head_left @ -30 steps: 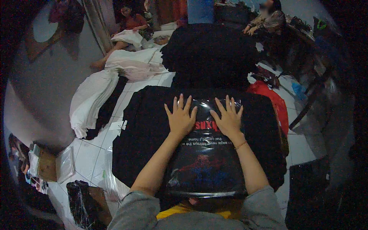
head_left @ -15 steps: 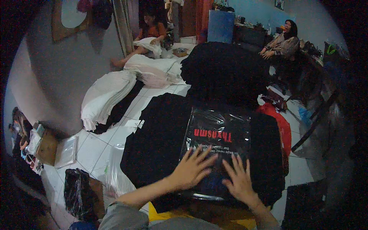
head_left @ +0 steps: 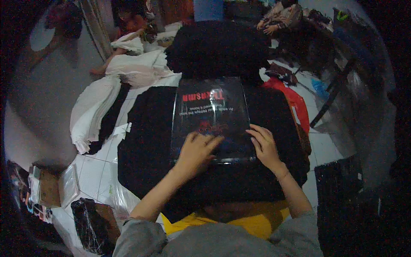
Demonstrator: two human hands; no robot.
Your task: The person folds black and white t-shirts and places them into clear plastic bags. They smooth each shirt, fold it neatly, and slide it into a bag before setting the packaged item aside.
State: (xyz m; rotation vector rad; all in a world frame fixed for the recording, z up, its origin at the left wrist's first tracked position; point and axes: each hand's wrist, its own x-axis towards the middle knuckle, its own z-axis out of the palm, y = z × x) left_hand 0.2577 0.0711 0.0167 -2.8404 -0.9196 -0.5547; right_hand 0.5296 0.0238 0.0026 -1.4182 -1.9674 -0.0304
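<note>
A folded black garment in a clear plastic bag [head_left: 209,118] lies flat on a broad pile of black cloth [head_left: 145,128]. Red and pale print shows through its shiny film, upside down from my side. My left hand [head_left: 195,147] rests on the near part of the bag, palm down, its fingers slightly bent and apart. At the bag's right edge is my right hand [head_left: 267,147], fingers stretched out and touching the film near the corner; nothing shows gripped in it. The garment's near end is partly covered by my left hand.
A larger black cloth heap [head_left: 218,51] rises behind. Stacked white cloth [head_left: 96,111] lies at left, with a cardboard box [head_left: 46,186] and black wrapped bundle [head_left: 92,222] nearer. A red bag [head_left: 295,100] sits right. Two people sit farther back. Yellow material [head_left: 252,222] is close to me.
The bagged garment now lies farther from my body on the pile. My left hand's spread fingers have bent, and my right hand has shifted to the bag's right edge. The view has tilted down.
</note>
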